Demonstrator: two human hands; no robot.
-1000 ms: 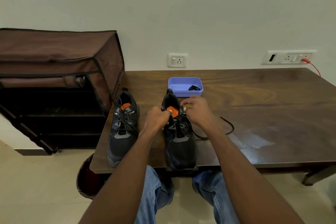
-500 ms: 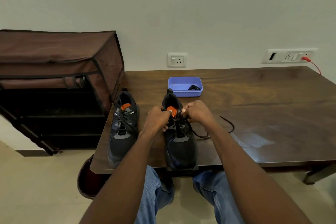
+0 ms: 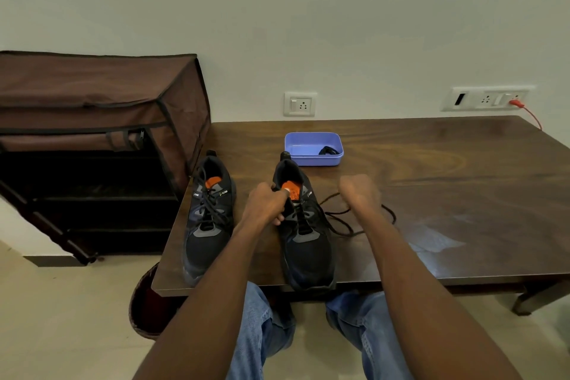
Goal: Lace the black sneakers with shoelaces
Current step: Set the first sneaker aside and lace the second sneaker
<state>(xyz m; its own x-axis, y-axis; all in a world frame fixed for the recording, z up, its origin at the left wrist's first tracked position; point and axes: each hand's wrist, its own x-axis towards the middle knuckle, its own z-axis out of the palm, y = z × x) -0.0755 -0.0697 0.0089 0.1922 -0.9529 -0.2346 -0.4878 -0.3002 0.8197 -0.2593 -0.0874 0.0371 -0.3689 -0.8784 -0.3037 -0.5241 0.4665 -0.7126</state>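
Two black sneakers with orange tongue tabs stand toe-toward-me near the table's front edge. The left sneaker (image 3: 209, 219) has its lace threaded through. My left hand (image 3: 265, 203) grips the tongue and collar of the right sneaker (image 3: 305, 244). Off to that shoe's right, my right hand (image 3: 361, 194) is raised in a fist around the black shoelace (image 3: 342, 222). The lace runs taut from the upper eyelets to the fist, and its slack loops on the table behind my wrist.
A blue plastic tray (image 3: 313, 149) with a small black item sits behind the right sneaker. The wooden table (image 3: 447, 194) stretches right. A brown fabric shoe rack (image 3: 92, 139) stands at the left, and a round basket (image 3: 145, 305) sits on the floor under the table's corner.
My right hand has moved from the right sneaker's eyelets out to the right and up, pulling the lace through. My left hand stays on the tongue.
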